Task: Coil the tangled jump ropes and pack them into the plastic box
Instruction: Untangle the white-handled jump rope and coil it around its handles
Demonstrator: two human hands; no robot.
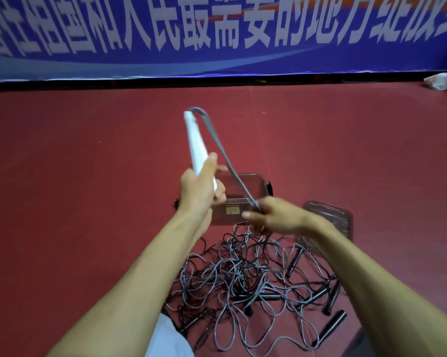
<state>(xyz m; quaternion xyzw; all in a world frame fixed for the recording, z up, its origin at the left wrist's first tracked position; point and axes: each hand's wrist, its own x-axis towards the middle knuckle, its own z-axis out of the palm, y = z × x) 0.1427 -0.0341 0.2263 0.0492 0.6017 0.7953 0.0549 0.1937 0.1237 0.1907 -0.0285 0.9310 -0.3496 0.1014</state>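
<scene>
While lifting one jump rope clear of the red floor [88, 176], grips its white handle [196, 140] in the left hand [201, 184], fingers wrapped round the lower end, top pointing up and away. Pinches the grey cord [225, 155] in the right hand [273, 215], fingers curled tight on it, just right of and below the left. Shows that cord bending sharply out of the handle's top, running straight down to the pinch, then dropping into the tangled pile [243, 279] of grey and black ropes on the floor close in front. Has black handles [334, 322] strewn along the pile's right side. Has the plastic box [262, 186], clear and open, on the floor just beyond the hands, partly hidden behind them. Has a clear lid [330, 217] just right of the box, beyond the right wrist. Faces a blue banner [217, 34] along the floor's far edge.
</scene>
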